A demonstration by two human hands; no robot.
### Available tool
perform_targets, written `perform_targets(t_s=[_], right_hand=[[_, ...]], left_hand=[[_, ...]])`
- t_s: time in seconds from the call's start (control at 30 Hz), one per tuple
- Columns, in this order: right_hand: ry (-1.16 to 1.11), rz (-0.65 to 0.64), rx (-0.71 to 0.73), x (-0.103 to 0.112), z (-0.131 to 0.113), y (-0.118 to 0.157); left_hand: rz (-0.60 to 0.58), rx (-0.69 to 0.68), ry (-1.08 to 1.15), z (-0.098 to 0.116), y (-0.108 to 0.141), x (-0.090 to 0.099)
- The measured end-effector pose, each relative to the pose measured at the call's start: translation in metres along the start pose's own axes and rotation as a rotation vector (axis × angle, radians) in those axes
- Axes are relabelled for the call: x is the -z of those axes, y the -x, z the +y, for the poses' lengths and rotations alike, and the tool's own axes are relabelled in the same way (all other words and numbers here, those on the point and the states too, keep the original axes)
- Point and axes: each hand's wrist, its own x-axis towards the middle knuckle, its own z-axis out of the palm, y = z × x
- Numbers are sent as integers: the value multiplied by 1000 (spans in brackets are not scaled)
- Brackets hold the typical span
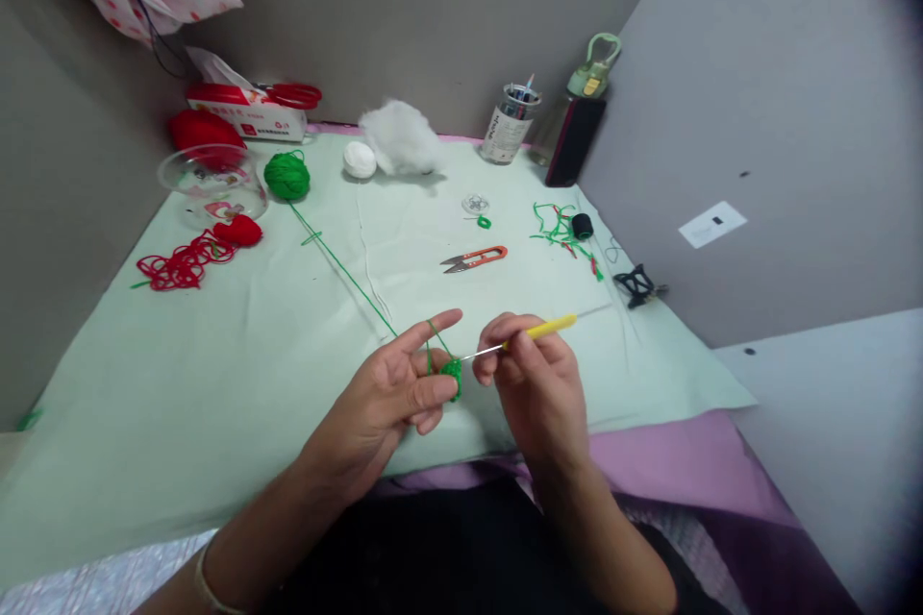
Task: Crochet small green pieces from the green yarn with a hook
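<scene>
My left hand (393,394) pinches a small green crocheted piece (452,379) between thumb and fingers, its index finger stretched out with green yarn looped over it. That yarn runs back across the table to a green yarn ball (286,176). In my right hand (537,375) is a crochet hook with a yellow handle (552,326), held between thumb and fingers. The hook's metal tip points left and meets the top of the green piece.
Orange-handled snips (476,259) lie beyond my hands on the pale green cloth (310,346). Further back stand a pen jar (509,125), a phone (575,142) and a bottle. Red yarn (180,266) and a clear bowl (212,175) are left; green scraps (562,229) lie right.
</scene>
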Motion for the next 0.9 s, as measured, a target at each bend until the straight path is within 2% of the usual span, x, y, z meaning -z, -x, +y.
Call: perform_targets(t_s=[0.1,0.2,0.33,0.57,0.73,0.9], right_hand=[[-167,60,-216,-1,-6,-4],[-264,50,-312,0,-7,-5],[-243,25,-253,2,-3,-4],[-111,-14,-42,1,0,-1],[-162,4,-129,4,-2,-4],[-212,27,-222,5,-1,-5]], left_hand=[[-79,24,41,-2,-1,5],[-77,-9,38,-5,-3,9],[-24,-43,1,-7,-3,9],[-93,-19,109,-7,0,8],[-174,23,168,-8,-2,14],[-128,-18,115,-8,-3,12]])
